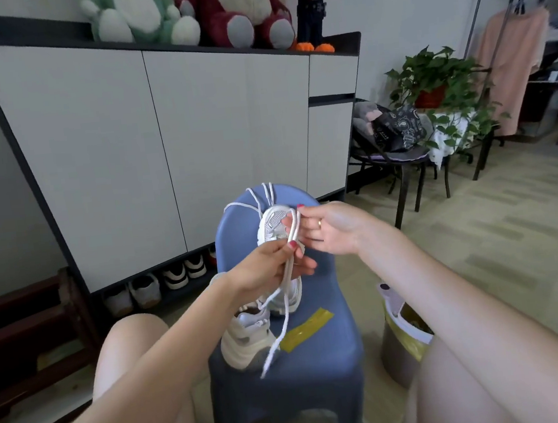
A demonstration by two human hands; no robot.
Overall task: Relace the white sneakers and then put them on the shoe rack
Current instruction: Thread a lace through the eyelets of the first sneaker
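**Count of things in view**

Two white sneakers [276, 246] [246, 338], one blue plastic stool [288, 382], three plush toys [143, 15] on the cabinet, four shoes [161, 282] beneath it, one potted plant [436, 81], one waste bin [404, 336], two hands [269, 264] [327, 227].

both arms are bare, no sleeves showing. the left hand [269, 264] and right hand [327, 228] wear dark red nail polish; a thin gold ring sits on a right-hand finger. both legs are bare.

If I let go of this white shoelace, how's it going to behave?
Probably floppy: the shoelace droops from the left hand down past the second sneaker. Likely light, since the right hand holds it by a fingertip pinch alone. It may slide off the blue stool.
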